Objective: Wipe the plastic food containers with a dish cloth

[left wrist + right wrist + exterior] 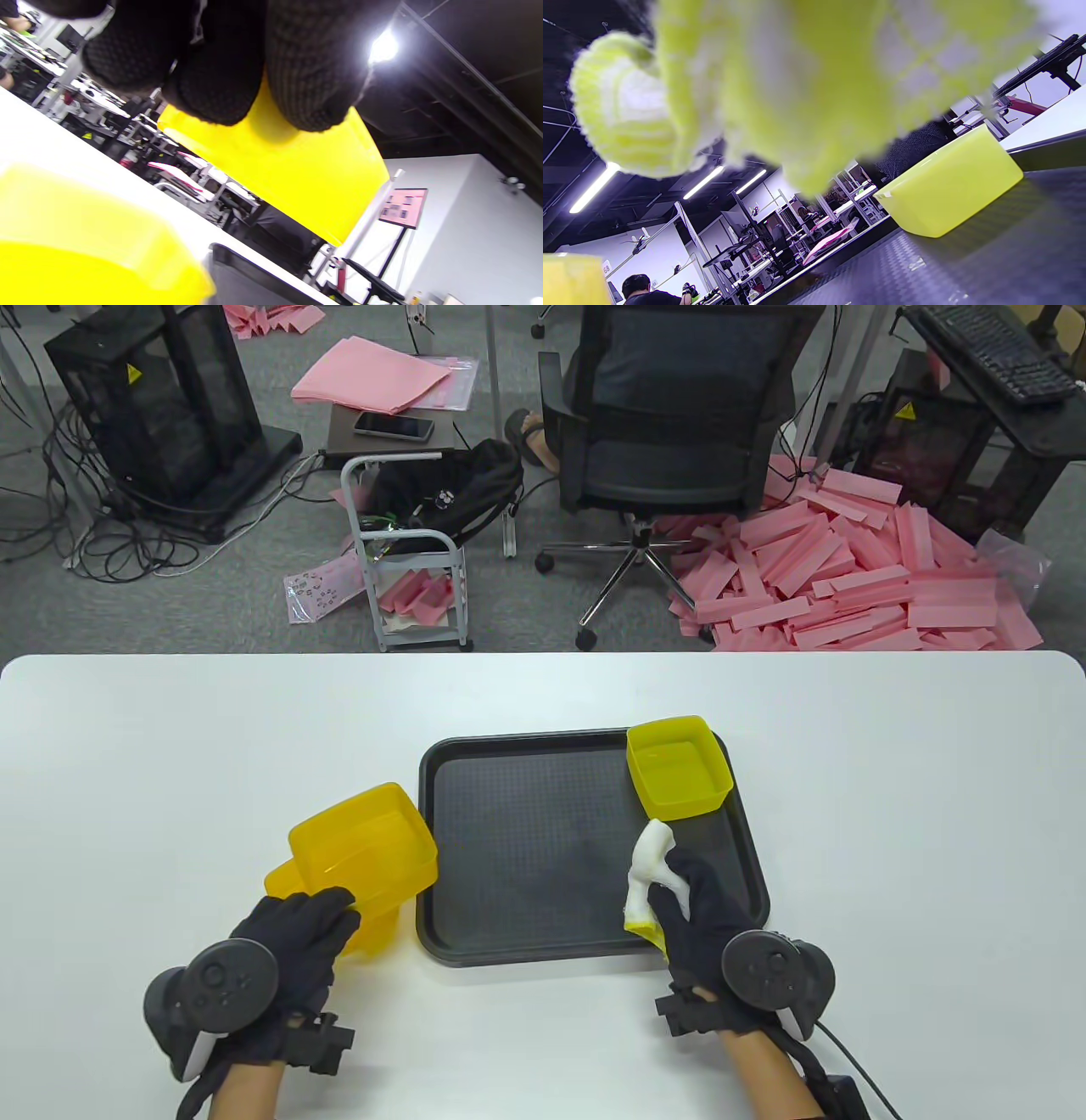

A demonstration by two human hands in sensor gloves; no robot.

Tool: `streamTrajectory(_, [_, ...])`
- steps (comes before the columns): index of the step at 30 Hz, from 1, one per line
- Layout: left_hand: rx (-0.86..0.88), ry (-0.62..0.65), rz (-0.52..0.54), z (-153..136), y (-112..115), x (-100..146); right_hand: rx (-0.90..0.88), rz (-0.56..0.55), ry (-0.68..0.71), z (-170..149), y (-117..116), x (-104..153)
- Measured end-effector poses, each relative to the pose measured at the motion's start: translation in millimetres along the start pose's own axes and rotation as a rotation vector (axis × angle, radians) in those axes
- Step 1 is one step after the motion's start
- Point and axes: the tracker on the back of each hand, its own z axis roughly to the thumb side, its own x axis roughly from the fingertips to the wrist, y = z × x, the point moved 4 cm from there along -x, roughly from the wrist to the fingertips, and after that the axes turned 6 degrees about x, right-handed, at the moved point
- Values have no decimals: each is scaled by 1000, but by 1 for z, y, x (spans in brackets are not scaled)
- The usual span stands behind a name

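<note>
While both hands work at the near edge of the white table (170,729), the layout reads as follows.
Free room: bare tabletop spreads far out to the left of the left hand (288,937) and to the right of the right hand (700,912); beyond both, the table's far edge runs straight with rounded corners.
Tray: black tray (526,848) lies between the hands, its left rim just beside the left hand's container, its near-right corner under the right hand.
Left hand: palm down, fingers curled over the near wall of a raised yellow container (365,848), gripping it; the left wrist view shows the fingertips (314,76) pressed on the yellow plastic (292,169).
Second container: another yellow container (373,929) sits under and just ahead of the left hand, partly hidden.
Right hand: fist closed round a bunched white-and-yellow dish cloth (649,869), cloth sticking up past the thumb.
Small container: yellow tub (679,768) at the tray's far-right corner, just beyond the right hand, apart from the cloth, looks empty.
</note>
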Motion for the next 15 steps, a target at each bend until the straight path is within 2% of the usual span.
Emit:
streamTrajectory(4, [-28,-65,14,-26,-13,4,6,8,-1,0,-1,-1])
streamTrajectory(7, [-41,-89,11,-35,-15,6,18,14,3,0,-2,-1])
streamTrajectory(15, [-111,-80,-46,-37,6,1,26,24,1,0,-3,-2])
